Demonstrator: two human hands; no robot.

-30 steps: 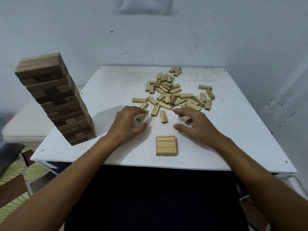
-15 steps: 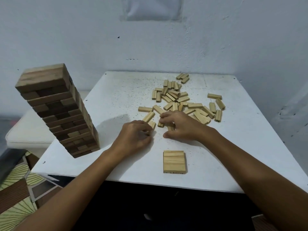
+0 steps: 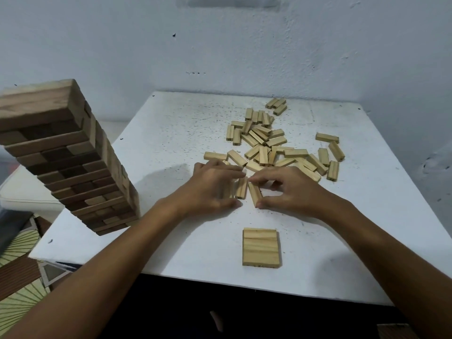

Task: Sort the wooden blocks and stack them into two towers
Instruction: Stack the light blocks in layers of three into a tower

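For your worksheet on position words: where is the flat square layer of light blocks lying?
In the head view the square layer lies on the white table near its front edge, right of centre, apart from both hands.

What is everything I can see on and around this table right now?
Tall tower: one, mixed dark and light brown blocks, table's left edge.
Flat layer of blocks: one, three pale blocks side by side, near edge, centre.
Loose pile: dozens of pale blocks, scattered over the far middle and right.
Gathered blocks: a few pale ones, between the hands.
Table: one, white, speckled.
Wall: pale, behind the table.
Patterned floor: green and brown, lower left.
Left hand: holds blocks, fingers curled round them.
Right hand: pinches a block.
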